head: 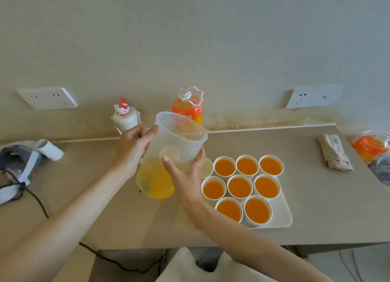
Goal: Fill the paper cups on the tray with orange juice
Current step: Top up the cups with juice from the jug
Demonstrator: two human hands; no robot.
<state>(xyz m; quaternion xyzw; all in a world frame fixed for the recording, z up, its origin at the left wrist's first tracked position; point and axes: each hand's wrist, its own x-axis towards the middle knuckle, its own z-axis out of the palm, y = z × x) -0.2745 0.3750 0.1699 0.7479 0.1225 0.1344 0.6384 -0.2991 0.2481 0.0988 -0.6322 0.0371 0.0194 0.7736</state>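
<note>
Two hands clasp the tilted pitcher [168,155] of orange juice, the left hand [135,149] gripping its left side and the right hand [185,176] wrapped round its right, just left of the tray [287,219] holding eight filled paper cups [240,187] on the surface [327,208].

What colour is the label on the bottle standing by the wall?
Orange, with pale lettering, on the bottle; the head view shows it, partly behind the jug.
</note>
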